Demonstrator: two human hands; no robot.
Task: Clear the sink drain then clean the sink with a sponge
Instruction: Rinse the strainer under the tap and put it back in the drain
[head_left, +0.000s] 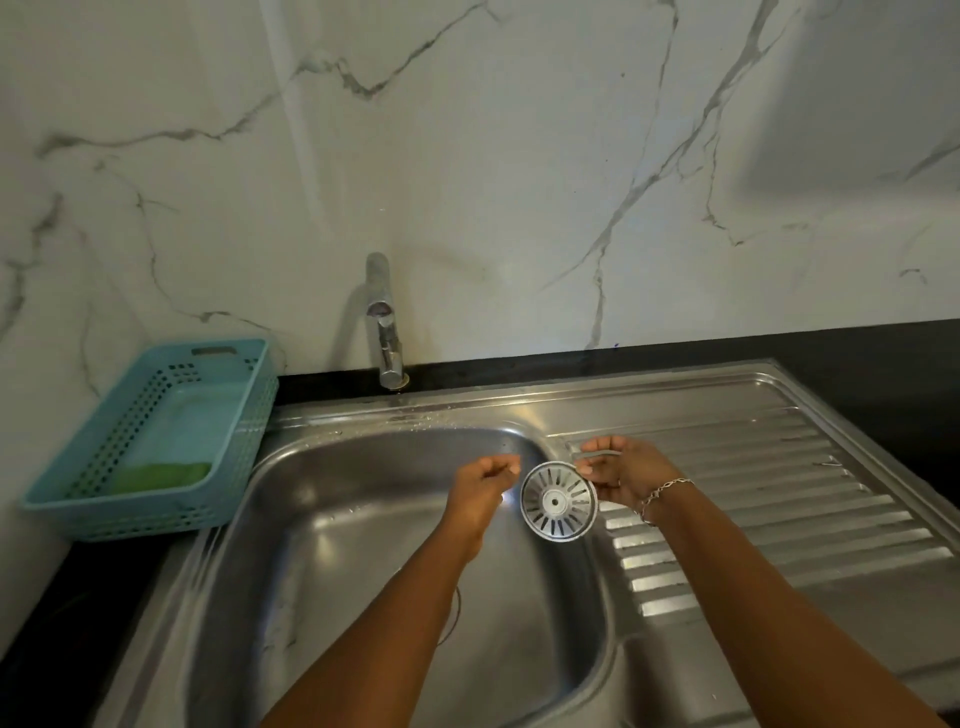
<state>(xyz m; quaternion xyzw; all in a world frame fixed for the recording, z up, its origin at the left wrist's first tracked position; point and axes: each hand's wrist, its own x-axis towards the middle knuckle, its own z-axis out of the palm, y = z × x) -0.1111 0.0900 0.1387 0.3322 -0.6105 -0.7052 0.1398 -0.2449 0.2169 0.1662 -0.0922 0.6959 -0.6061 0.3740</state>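
1. Marble is seen behind the sink (337, 545).
2. Strainer (558, 501) is pinched by the right hand (623, 473), centre frame, likely for clearing.
3. Left hand (483, 483) is curled, seemingly empty.
4. Sponge (161, 475) is left in basket (150, 519), left.

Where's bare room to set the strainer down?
Ribbed drainboard right of the basin, up to the black counter, is bare. Basin floor left of the arms too. Crowded: basin's right rim, with left hand, right hand and strainer.
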